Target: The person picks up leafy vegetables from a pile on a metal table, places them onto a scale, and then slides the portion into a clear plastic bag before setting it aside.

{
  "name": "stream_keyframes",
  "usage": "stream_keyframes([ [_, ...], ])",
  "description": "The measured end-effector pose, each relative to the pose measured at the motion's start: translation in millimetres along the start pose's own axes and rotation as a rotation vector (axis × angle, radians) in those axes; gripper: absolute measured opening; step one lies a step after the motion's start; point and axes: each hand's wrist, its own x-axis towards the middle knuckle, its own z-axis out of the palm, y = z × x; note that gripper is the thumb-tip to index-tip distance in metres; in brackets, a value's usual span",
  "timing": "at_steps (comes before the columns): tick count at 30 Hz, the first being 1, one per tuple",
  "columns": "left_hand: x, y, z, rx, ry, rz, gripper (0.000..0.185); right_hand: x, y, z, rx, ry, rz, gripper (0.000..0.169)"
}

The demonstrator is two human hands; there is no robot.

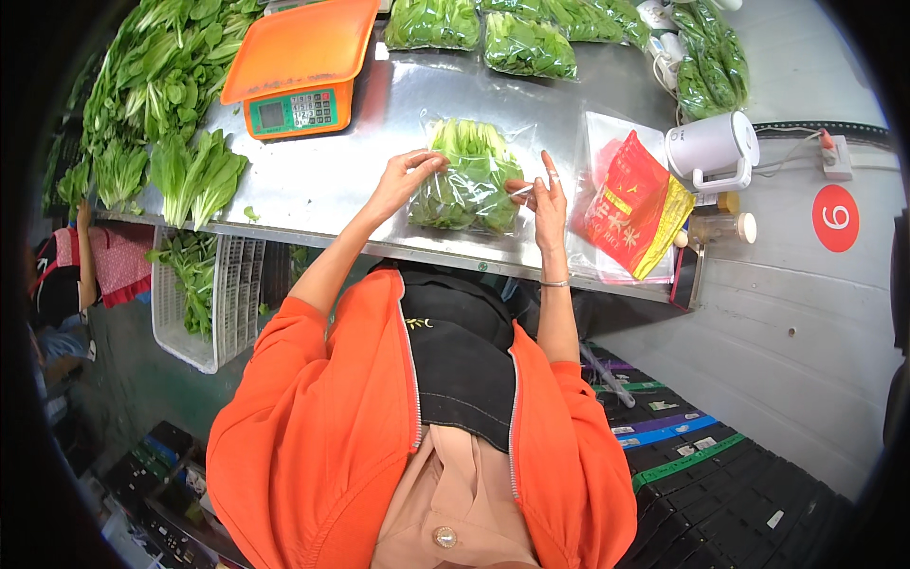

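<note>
A clear plastic bag of leafy greens [469,185] lies on the steel table [306,178] before me, its pale stems pointing away from me. My left hand [412,174] is at the bag's upper left edge, thumb and index finger pinched together on the film. On the right side of the bag is my right hand [544,195], index finger raised, its other fingers bent at the film; whether they grip it cannot be told. Beyond stand filled bags of greens [530,46]. An orange digital scale [298,64] stands to the left, beside a large heap of loose greens [163,71].
At right lie a red and yellow rice bag [625,206] and clear plastic bags [601,131], near a white electric kettle [711,149] and a jar [718,229]. A white plastic crate [234,299] with greens stands below the table's left edge. Another person [67,270] is at far left.
</note>
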Motion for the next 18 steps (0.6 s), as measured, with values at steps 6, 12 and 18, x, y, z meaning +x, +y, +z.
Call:
stream_keyframes([
  [6,-1,-7,-9,0.210,0.051,0.017,0.027,2,10,-2,0.000,0.044,0.015,0.041],
  [12,-6,9,-3,0.186,0.123,-0.060,0.027,6,12,-3,0.016,0.104,0.039,0.038],
  [18,21,-21,9,0.096,0.245,0.146,0.023,4,7,7,0.045,0.179,-0.004,0.040],
])
